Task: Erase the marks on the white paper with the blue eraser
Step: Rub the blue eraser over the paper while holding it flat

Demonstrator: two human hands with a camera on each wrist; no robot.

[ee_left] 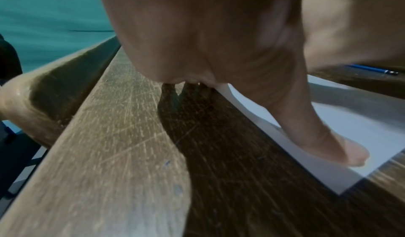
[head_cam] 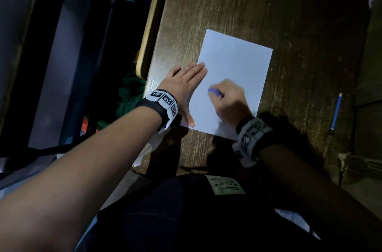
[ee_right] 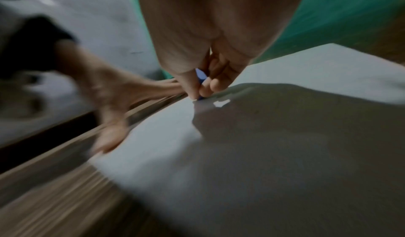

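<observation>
— Where's everything sitting?

— I'm pinching the blue eraser (head_cam: pixel 215 92) in my right hand (head_cam: pixel 231 99), rubbing the white paper (head_cam: pixel 233 70) on the desk (head_cam: pixel 268 4). My left hand (head_cam: pixel 184 86) is lying flat, fingers straight, pinning the sheet's left edge.

— Risk?

— I'm thinking a hard stroke could be crumpling or tearing the sheet if that pinning hand is slipping.

Left hand (head_cam: pixel 186 84) flat — right hand (head_cam: pixel 229 96) (pinching)
</observation>
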